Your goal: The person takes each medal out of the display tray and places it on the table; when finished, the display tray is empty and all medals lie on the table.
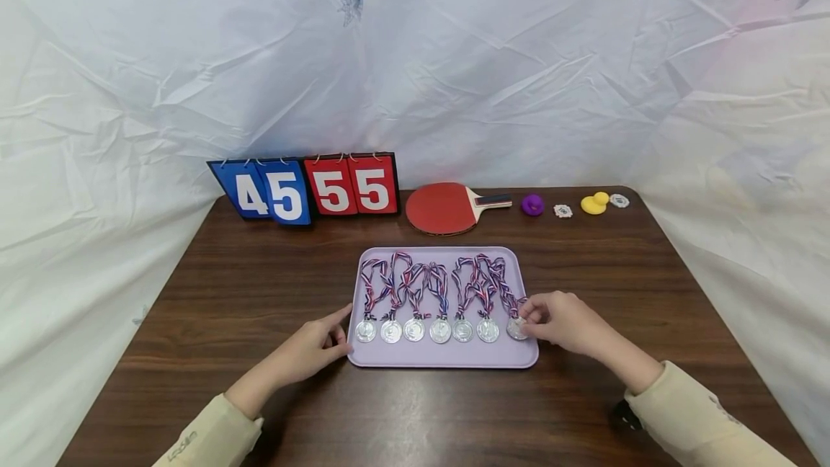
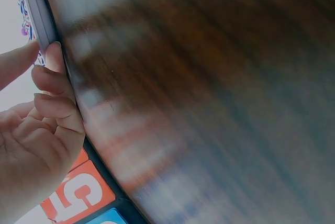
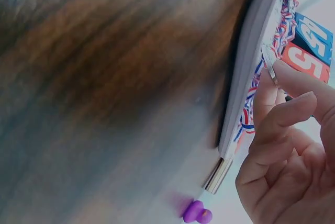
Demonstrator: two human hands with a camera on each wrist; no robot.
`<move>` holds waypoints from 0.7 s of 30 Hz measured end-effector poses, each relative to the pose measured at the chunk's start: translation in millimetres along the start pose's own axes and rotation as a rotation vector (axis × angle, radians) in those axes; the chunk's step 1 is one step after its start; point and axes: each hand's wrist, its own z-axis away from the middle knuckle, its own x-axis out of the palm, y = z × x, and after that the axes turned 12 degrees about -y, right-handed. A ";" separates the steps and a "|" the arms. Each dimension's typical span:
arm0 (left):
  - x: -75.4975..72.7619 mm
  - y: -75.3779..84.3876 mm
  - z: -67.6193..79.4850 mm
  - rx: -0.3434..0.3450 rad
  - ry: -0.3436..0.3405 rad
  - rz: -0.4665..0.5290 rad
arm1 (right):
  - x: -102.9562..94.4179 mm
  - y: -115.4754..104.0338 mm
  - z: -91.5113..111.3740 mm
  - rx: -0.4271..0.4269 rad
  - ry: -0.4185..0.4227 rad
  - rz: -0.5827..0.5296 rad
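Observation:
On the wooden table a pale purple tray [image 1: 447, 358] carries several silver medals [image 1: 440, 330] in a row. Their red, white and blue ribbons [image 1: 415, 283] lie bunched toward the tray's far side. My right hand [image 1: 563, 321] pinches the rightmost medal [image 3: 269, 63] between thumb and forefinger at the tray's right edge; in the right wrist view that medal is tilted on edge. At the tray's left edge, my left hand [image 1: 313, 347] touches the rim with forefinger and thumb spread apart. Its other fingers [image 2: 55, 110] are bent.
Along the back stand a flip scoreboard [image 1: 305, 189] reading 45 and 55 and a red table tennis bat [image 1: 441, 209]. Farther right lie a purple toy duck [image 1: 533, 205], a yellow duck [image 1: 593, 204] and two whitish round pieces [image 1: 563, 211]. White cloth [image 1: 454, 92] hangs around the table.

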 end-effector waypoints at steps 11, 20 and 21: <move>-0.6 2.2 0.5 -0.004 -0.006 -0.011 | -25.8 -2.6 11.6 -0.034 0.114 -0.017; -0.1 1.7 0.2 -0.005 -0.004 -0.012 | -52.7 0.5 20.7 -0.014 0.220 0.005; 0.0 1.5 0.3 -0.006 -0.005 -0.012 | -55.5 1.8 20.4 -0.013 0.234 0.008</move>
